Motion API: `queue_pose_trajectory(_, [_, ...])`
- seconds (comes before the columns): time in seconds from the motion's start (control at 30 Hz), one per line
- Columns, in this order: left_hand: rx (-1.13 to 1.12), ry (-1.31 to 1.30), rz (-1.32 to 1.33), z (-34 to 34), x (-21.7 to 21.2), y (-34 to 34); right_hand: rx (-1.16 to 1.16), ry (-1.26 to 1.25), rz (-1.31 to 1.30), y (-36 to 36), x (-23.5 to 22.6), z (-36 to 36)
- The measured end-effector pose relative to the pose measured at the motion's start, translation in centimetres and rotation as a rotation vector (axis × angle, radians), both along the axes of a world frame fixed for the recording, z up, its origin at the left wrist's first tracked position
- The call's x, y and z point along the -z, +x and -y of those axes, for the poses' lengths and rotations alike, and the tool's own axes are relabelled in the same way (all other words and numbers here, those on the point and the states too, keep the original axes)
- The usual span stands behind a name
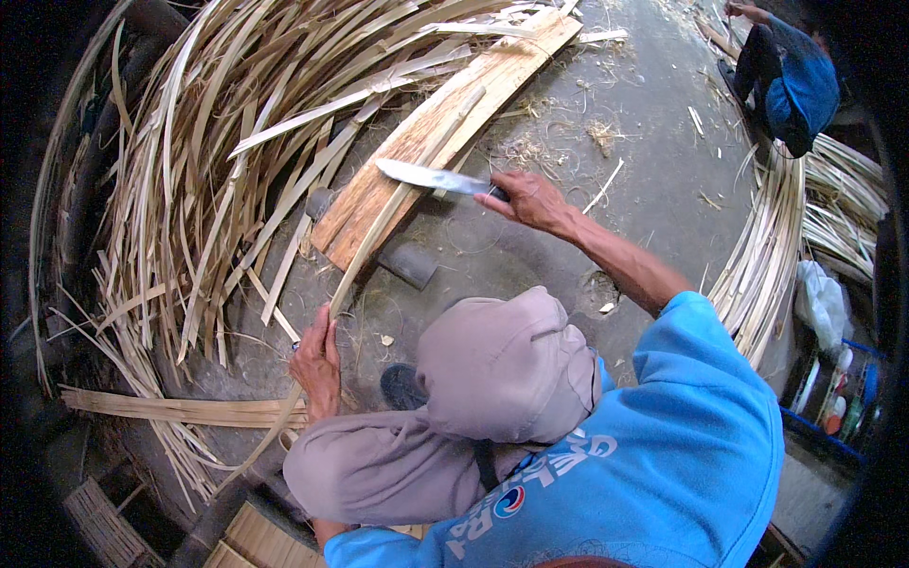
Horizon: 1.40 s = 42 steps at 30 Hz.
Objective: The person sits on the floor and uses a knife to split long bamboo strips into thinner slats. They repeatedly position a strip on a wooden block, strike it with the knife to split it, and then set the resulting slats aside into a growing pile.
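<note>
Head view, looking down on a squatting worker in a blue shirt point(682, 445) and grey trousers point(492, 379). Right hand point(532, 201) wrapped fully shut around the dark handle of a large knife point(434, 177), blade flat and pointing left across the picture, tip over the wooden plank point(445, 123). Long axis of the knife nearly level, tilted only slightly down toward the handle end. Left hand point(319, 364) lower down beside the knee, fingers curled tight around the near end of a long bamboo strip point(379, 222). Strip running from that grip up and to the right, lying along the plank, far end pointing away toward the top right; blade crossing it almost at right angles, just above or on it, exact contact hard to tell. Plank lying slantwise on the concrete floor point(606, 123), its long axis matching the strip's, propped on a dark round block point(409, 265) underneath. Big heap of split bamboo slats point(199, 161) fanned out on the left, a bundle of the same curving along the right point(767, 256). Another person in blue point(791, 80) crouched at the top right, well apart. Plastic bottles in a blue crate point(838, 398) at the right edge.
</note>
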<state>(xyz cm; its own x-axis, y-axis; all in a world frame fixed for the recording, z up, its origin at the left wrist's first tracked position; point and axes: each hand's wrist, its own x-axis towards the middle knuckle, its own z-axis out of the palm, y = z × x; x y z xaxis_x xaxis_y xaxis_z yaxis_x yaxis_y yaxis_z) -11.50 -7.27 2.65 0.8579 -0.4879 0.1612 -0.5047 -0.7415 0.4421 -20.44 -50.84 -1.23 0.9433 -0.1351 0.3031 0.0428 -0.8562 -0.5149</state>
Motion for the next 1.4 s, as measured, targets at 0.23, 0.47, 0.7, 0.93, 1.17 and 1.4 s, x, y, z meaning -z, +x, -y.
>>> queue_pose_trajectory(0.23, [-0.016,0.056,-0.050,-0.7,0.6,0.1,0.311,0.043,-0.270,-0.3,2.1,3.8])
queue_pose_trajectory(0.47, [-0.020,0.015,-0.120,-1.1,-0.5,0.9,0.641,0.176,-0.336,2.0,1.5,8.3])
queue_pose_trajectory(0.7, [-0.107,0.068,0.001,-2.5,-0.7,0.6,0.733,0.255,-0.321,1.2,2.8,5.6])
queue_pose_trajectory(0.93, [0.034,-0.100,-0.075,-1.7,-0.6,1.7,0.955,1.107,0.083,1.3,4.6,2.6])
queue_pose_trajectory(1.17, [0.037,0.032,-0.080,-2.2,2.2,2.6,0.751,0.293,-0.001,1.6,1.7,3.2])
queue_pose_trajectory(1.4, [0.052,0.093,0.037,-1.5,2.2,4.2,0.670,0.195,-0.351,2.4,2.6,4.5])
